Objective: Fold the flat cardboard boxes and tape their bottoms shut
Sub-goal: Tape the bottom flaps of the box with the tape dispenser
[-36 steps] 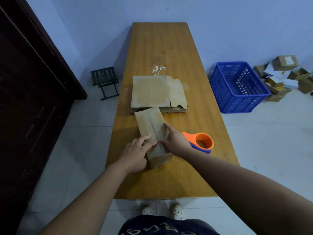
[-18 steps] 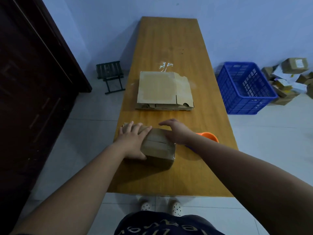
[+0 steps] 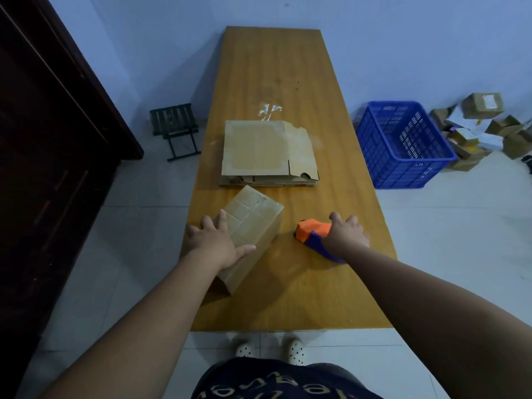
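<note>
Wooden table [image 3: 288, 82], blue crate [image 3: 403, 174] beside — left fingers [image 3: 222, 218] flat on box [image 3: 253, 217], right fingers [image 3: 335, 218] grasping tape dispenser [image 3: 312, 230].

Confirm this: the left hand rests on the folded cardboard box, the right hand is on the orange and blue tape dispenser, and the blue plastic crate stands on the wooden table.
One error: the blue plastic crate stands on the floor to the right of the wooden table, not on it, as the head view shows. The rest holds.
</note>
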Demonstrator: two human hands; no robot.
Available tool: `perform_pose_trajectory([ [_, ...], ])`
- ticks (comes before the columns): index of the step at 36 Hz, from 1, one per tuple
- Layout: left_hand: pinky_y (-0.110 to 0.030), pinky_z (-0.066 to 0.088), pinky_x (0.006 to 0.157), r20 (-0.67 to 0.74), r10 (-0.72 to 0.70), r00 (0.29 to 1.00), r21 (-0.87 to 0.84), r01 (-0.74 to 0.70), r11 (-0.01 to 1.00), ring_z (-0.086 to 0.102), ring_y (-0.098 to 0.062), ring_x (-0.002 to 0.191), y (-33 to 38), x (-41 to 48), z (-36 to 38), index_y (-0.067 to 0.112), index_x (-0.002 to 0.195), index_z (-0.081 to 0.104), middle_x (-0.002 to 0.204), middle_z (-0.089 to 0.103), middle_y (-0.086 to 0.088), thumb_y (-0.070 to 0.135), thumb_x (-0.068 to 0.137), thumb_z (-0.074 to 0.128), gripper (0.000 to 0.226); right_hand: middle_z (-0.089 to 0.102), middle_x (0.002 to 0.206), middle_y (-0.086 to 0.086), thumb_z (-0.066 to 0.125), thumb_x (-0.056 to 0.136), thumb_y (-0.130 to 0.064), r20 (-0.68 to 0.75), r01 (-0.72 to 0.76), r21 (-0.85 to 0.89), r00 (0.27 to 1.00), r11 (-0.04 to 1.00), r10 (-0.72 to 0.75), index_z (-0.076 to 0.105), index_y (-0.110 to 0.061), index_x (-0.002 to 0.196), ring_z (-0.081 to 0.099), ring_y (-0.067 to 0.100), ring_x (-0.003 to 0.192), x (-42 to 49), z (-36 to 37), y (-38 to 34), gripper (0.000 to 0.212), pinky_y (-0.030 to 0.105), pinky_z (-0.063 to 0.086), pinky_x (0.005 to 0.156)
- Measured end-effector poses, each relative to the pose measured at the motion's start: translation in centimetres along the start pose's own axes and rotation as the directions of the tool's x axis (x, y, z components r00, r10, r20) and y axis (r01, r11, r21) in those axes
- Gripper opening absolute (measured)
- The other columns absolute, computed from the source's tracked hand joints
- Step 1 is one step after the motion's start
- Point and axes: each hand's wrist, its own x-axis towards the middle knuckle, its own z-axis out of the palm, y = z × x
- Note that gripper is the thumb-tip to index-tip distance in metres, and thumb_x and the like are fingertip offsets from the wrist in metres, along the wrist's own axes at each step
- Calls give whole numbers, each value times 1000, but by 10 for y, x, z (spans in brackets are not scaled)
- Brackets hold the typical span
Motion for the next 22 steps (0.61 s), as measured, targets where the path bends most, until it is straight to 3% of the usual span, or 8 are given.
perform_pose_trajectory([
  [4,-42,45,87,-3,-30,1000,37,30,999,32,-38,130,12,-8,-2,20,152,-12,149,21,-16,84,75,38,112,29,142,17,56,91,-24,64,-29,-99,997,995,36,15,-32,149,35,35,131,2,11,8,71,47,34,104],
  [8,-37,39,70,-10,-33,999,70,34,997,44,-34,123,21,-10,0,15,152,-8,143,33,-18,84,77,31,110,11,152,17,61,91,-30,33,-12,-80,999,997,14,11,-33,151,35,39,132,4,18,14,78,48,34,104],
  [12,-38,40,72,0,-31,1000,50,31,998,47,-33,119,26,-7,4,17,150,-20,142,36,-20,85,77,25,110,-9,158,16,67,88,-38,64,29,-21,998,999,-27,5,-34,152,37,40,134,9,21,17,89,50,37,106],
  [15,-39,42,75,0,-34,999,23,34,999,46,-32,120,28,-5,7,17,147,-26,144,34,-19,85,76,23,110,-17,159,10,71,85,-38,66,109,19,992,994,-110,2,-35,153,41,35,133,14,19,20,97,45,46,101],
  [19,-43,43,89,-14,-27,1000,-86,26,996,40,-34,127,29,-3,12,18,147,-28,149,28,-17,84,77,28,110,-9,162,3,72,84,-38,107,171,47,979,984,-175,2,-33,154,42,31,134,25,17,19,99,44,48,99],
  [22,-44,43,87,-14,-22,1000,-133,20,991,43,-34,125,31,0,15,18,146,-29,148,28,-17,83,78,29,110,8,160,3,70,86,-32,187,223,79,954,972,-234,11,-29,153,49,30,125,32,14,15,90,38,53,87],
])
